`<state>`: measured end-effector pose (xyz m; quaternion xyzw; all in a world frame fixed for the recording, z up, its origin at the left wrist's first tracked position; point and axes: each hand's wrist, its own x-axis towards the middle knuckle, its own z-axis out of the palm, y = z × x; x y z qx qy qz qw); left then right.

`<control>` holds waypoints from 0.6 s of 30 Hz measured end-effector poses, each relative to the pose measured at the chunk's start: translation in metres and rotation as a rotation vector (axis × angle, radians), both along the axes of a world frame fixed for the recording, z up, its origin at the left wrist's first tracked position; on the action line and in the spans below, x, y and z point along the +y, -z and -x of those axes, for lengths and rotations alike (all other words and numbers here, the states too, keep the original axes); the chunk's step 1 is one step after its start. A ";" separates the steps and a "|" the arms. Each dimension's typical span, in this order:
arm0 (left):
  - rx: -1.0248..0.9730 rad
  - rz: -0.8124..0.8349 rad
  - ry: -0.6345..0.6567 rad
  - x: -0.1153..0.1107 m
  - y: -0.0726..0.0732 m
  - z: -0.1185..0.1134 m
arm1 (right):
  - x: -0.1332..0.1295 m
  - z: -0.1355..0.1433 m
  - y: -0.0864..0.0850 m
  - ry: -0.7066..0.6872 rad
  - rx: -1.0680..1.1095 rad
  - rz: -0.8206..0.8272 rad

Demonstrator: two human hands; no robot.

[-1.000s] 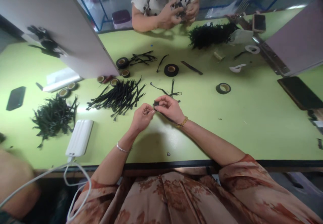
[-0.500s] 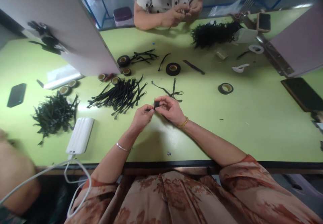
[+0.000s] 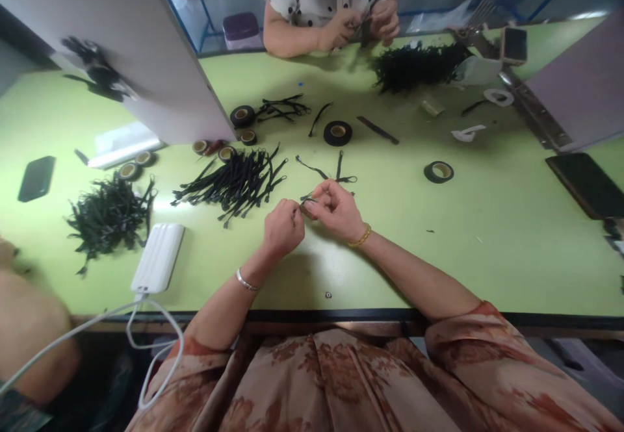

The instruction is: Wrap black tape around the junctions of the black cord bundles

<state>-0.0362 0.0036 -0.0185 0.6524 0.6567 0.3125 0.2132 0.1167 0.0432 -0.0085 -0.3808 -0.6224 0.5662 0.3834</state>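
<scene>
My left hand (image 3: 285, 227) is closed in a pinch at the middle of the green table. Against its fingertips, my right hand (image 3: 336, 210) pinches a small dark piece (image 3: 308, 203), largely hidden by the fingers. Just beyond my hands lie a few thin black looped strips (image 3: 339, 167). To their left is a pile of black strips (image 3: 238, 178) with looped ends. A black tape roll (image 3: 337, 133) lies further back, and another black tape roll (image 3: 439, 172) is to the right.
A white power bank (image 3: 158, 258) with a cable lies left, near a tangled black pile (image 3: 110, 214). A grey panel (image 3: 160, 62) stands at the back left. Across the table, a person's hands (image 3: 361, 26) hold something dark. A dark phone-like slab (image 3: 587, 185) lies right.
My left hand has turned, with its fingers curled in more. The black block between my fingertips no longer shows; a thin dark piece does. The other person's hands have moved apart.
</scene>
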 end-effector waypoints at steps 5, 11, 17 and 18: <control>-0.786 0.302 -0.123 0.008 0.006 0.007 | -0.003 0.000 0.005 0.006 -0.326 -0.578; -1.054 0.270 -0.071 0.012 0.000 0.018 | -0.003 0.002 0.018 -0.055 -0.461 -0.655; -0.868 0.183 0.000 0.012 0.005 0.023 | -0.001 0.002 0.018 -0.019 -0.245 -0.360; -0.825 0.174 0.017 0.012 0.006 0.024 | 0.001 0.001 0.017 -0.007 -0.152 -0.252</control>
